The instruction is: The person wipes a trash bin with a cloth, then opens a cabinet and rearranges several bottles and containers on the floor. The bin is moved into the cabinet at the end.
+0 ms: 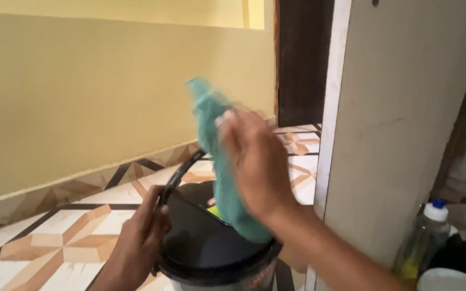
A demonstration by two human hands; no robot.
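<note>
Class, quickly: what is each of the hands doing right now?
Left hand: closed on the black bucket handle.
Right hand: holding a green cloth over the black lid.

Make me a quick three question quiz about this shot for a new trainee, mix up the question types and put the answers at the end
1. True or false: the right hand holds a green cloth.
2. What does the left hand grip?
A. a bottle
B. the handle of the black-lidded bucket
C. the wall
3. Fill in: the clear bottle at lower right has a ___ cap.

Key: 1 true; 2 B; 3 blue
</note>
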